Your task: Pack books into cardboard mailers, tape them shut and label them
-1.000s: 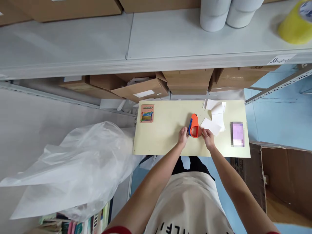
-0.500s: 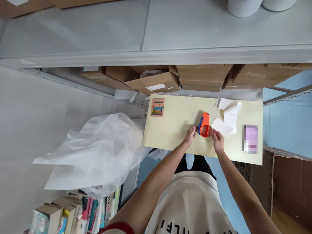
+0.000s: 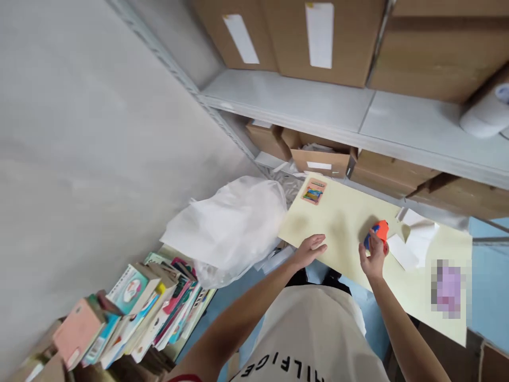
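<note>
At rt. end of tbl. [image 3: 348,204], R hand [image 3: 374,261]: fingers over orange/blue tape dispenser [image 3: 382,229], its 12 o'clock; can't tell if clamped. L hand [image 3: 310,251], approx. 9 o'clock from R: fingers apart. Further out from R: wht. papers [image 3: 422,241], 2; pixelated purple item [image 3: 449,291], 4; card [image 3: 314,191], 10–11; wht. bag [image 3: 228,220], 9–10.

A pale yellow counter [image 3: 342,212] is seen beneath the right grip [image 3: 374,249]. White papers [image 3: 422,244] are spread just right of the grip; a blurred purple item [image 3: 448,289] is placed farther right; a pink-edged card [image 3: 314,192] is laid well left.
</note>
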### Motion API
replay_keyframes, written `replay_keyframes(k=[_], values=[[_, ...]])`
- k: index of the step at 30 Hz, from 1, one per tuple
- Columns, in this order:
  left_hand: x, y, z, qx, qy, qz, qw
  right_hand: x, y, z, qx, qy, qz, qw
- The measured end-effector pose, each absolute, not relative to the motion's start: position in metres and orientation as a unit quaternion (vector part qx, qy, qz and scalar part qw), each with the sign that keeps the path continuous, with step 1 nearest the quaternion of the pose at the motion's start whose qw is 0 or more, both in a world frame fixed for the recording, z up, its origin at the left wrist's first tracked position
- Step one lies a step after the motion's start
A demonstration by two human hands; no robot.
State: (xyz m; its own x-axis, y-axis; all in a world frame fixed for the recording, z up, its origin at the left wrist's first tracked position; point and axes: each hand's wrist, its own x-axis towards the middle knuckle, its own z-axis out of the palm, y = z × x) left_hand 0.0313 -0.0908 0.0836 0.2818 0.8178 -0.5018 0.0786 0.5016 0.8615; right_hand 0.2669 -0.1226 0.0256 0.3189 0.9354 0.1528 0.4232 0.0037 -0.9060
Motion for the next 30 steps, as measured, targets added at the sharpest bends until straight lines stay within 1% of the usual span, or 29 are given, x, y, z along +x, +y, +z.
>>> replay_keyframes(k=[2,3,4,6,8,9,10,11,14,17,19,21,23,25,28,30], values=[[-0.007,-0.097,0.11,0.487,0.535,0.321,0.611,0.229,-0.104,0.04,-0.616,-0.56,0.269,0.484],[-0.027,-0.101,0.124,0.525,0.54,0.35,0.556,0.208,-0.094,0.047,-0.595,-0.582,0.274,0.481],[-0.049,-0.106,0.137,0.56,0.55,0.383,0.487,0.186,-0.085,0.056,-0.574,-0.608,0.281,0.471],[-0.096,-0.114,0.158,0.595,0.584,0.453,0.315,0.141,-0.066,0.077,-0.532,-0.661,0.29,0.442],[-0.145,-0.117,0.173,0.576,0.63,0.5,0.144,0.093,-0.046,0.104,-0.49,-0.711,0.292,0.412],[-0.17,-0.115,0.178,0.556,0.654,0.506,0.081,0.069,-0.036,0.12,-0.466,-0.735,0.288,0.399],[-0.193,-0.11,0.182,0.538,0.677,0.5,0.044,0.045,-0.027,0.137,-0.438,-0.761,0.287,0.383],[-0.214,-0.104,0.186,0.527,0.699,0.483,0.031,0.02,-0.018,0.155,-0.41,-0.788,0.283,0.363],[-0.259,-0.08,0.199,0.523,0.76,0.379,0.073,-0.049,0.006,0.203,-0.364,-0.853,0.259,0.271],[-0.277,-0.059,0.215,0.571,0.756,0.294,0.128,-0.1,0.023,0.231,-0.372,-0.883,0.244,0.149],[-0.281,-0.052,0.223,0.599,0.737,0.276,0.146,-0.119,0.029,0.237,-0.377,-0.892,0.236,0.08],[-0.284,-0.049,0.226,0.614,0.72,0.28,0.161,-0.126,0.032,0.237,-0.358,-0.904,0.228,0.053],[-0.287,-0.048,0.225,0.619,0.703,0.303,0.178,-0.124,0.033,0.238,-0.323,-0.918,0.217,0.077],[-0.292,-0.046,0.221,0.615,0.678,0.346,0.207,-0.117,0.032,0.247,-0.283,-0.927,0.206,0.137],[-0.3,-0.041,0.216,0.585,0.614,0.441,0.292,-0.108,0.032,0.273,-0.229,-0.922,0.197,0.241],[-0.304,-0.036,0.217,0.563,0.563,0.496,0.346,-0.103,0.033,0.295,-0.215,-0.91,0.204,0.29]])
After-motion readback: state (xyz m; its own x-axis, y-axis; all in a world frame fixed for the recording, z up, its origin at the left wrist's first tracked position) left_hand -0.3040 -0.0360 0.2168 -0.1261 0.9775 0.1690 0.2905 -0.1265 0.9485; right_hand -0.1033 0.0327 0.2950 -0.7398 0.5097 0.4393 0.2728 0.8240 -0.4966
